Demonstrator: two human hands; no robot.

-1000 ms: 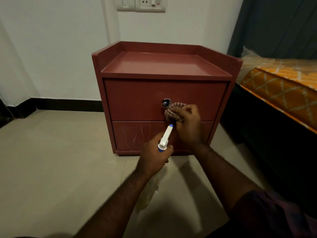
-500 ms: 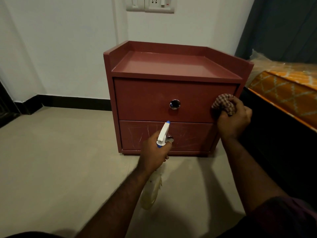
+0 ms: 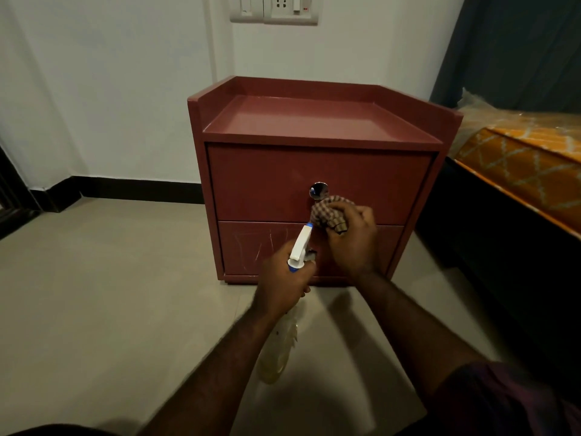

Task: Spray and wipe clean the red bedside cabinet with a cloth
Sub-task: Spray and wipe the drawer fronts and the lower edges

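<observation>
Head view: right hand (image 3: 352, 243) presses bunched cloth (image 3: 327, 212) to the cabinet (image 3: 267, 184) drawer; left hand (image 3: 281, 283) grips the spray bottle (image 3: 300, 247), body blurred below.

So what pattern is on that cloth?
The cloth is checked, brown and pale, seen in the head view.

Right hand (image 3: 352, 237) presses cloth (image 3: 328, 214) on red cabinet (image 3: 267, 180); left hand (image 3: 283, 281) holds spray bottle (image 3: 300, 247).

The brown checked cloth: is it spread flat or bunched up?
Bunched up: the brown checked cloth is a crumpled wad gripped by the right hand.
</observation>
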